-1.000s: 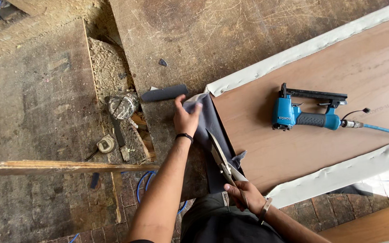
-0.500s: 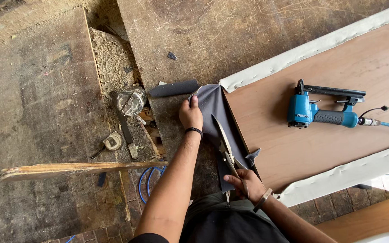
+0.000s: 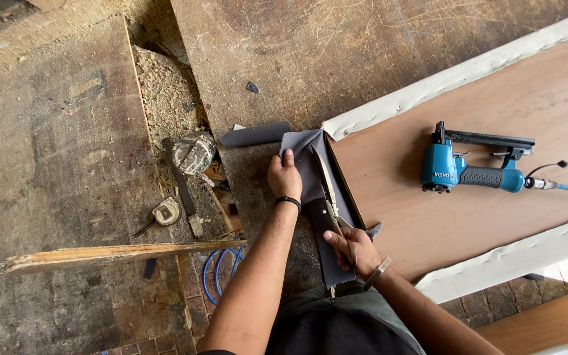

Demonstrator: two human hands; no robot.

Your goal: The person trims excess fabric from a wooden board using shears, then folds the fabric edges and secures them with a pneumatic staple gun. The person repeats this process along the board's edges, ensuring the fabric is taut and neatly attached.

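A strip of dark grey fabric lies along the near edge of a brown wooden panel. My left hand presses flat on the fabric near its far end, a black band on the wrist. My right hand grips the handles of long scissors, whose blades point away from me along the fabric. A bangle sits on my right wrist.
A blue pneumatic stapler with an air hose lies on the panel, which has white padded edging. A dark rolled fabric piece, a tape measure, a wooden slat, sawdust and a crumpled cloth lie to the left.
My right hand has pushed the scissors farther along the fabric toward my left hand. The left hand stays pressed on the fabric. The view has shifted slightly.
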